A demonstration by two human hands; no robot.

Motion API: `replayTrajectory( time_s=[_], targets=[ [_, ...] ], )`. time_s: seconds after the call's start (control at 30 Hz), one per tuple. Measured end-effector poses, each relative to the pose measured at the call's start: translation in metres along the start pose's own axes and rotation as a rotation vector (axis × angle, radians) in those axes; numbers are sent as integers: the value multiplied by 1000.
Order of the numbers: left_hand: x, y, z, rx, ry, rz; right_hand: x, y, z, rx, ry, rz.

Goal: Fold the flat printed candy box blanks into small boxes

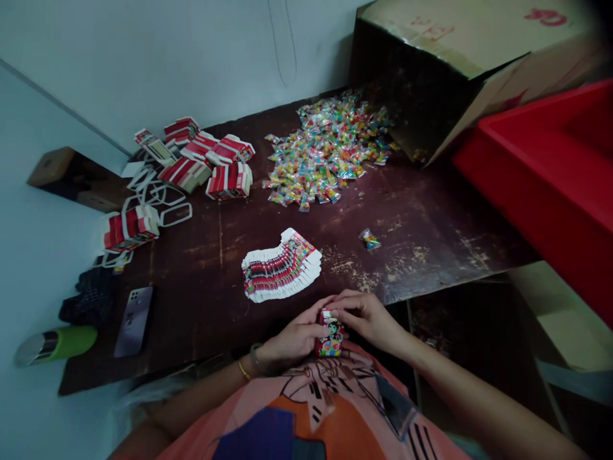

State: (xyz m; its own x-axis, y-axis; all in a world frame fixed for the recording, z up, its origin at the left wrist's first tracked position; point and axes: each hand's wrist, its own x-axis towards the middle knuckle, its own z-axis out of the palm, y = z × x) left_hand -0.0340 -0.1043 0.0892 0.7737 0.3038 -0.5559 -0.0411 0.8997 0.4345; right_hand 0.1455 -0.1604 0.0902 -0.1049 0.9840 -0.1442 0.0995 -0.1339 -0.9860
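Observation:
A small printed candy box, red with bright pictures, is held upright close to my shirt. My left hand grips it from the left, thumb across its front. At its top end, the fingers of my right hand are bent over the box and touch it; the fingertips partly hide that end. Just beyond my hands a fanned row of flat printed boxes lies on the table. One clear packet of coloured candies rests to the right of the fan.
A heap of candy packets covers the back of the dark table. Bundles of flat red boxes and white bands lie back left. A phone and green bottle are left; a carton and red bin are right.

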Motion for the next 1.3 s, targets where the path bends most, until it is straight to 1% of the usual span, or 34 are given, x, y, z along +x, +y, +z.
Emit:
replayTrajectory(
  time_s=[0.1, 0.17, 0.23, 0.37, 0.43, 0.53, 0.67, 0.73, 0.8, 0.9, 0.97, 1.03, 1.07, 1.17, 1.23, 1.3],
  targets=[
    [-2, -3, -6, 71, 20, -10, -10, -1, 1, -144, -17, -135],
    [-3, -3, -7, 124, 2, -32, -15, -1, 2, -218, -8, -178],
    [-4, -1, -6, 190, -7, -37, -16, 1, 1, -198, 7, -151],
    [-6, 2, -4, 297, -8, -15, -7, 4, -7, 62, -41, 26],
    [-7, 2, -6, 268, -21, -22, -4, 6, -11, 83, -51, 25],
    [-8, -1, -10, 178, -55, -34, -9, 5, -11, 0, -34, -65],
    [-8, -4, -14, 137, -72, -17, -22, 5, -6, -153, -72, -154],
    [-8, -4, -15, 130, -79, -15, -26, 6, 0, -197, -35, -170],
    [-8, -3, -16, 137, -82, -9, -30, 8, 6, -129, 49, -139],
    [-8, -1, -14, 155, -93, 9, -30, 10, 14, 53, 180, -21],
    [-8, 0, -13, 185, -102, 12, -27, 9, 15, 94, 200, 37],
    [-8, 0, -10, 240, -111, -3, -19, 8, 12, 152, 160, 102],
    [-8, 0, -9, 274, -118, -6, -15, 8, 9, 217, 125, 151],
    [-7, 1, -4, 326, -135, 4, -2, 10, -2, 492, -4, 317],
    [-8, 1, -1, 309, -117, 2, 1, 13, -9, 624, -73, 364],
    [-10, 2, 1, 263, -72, -17, -1, 16, -13, 709, -107, 369]
  ],
)
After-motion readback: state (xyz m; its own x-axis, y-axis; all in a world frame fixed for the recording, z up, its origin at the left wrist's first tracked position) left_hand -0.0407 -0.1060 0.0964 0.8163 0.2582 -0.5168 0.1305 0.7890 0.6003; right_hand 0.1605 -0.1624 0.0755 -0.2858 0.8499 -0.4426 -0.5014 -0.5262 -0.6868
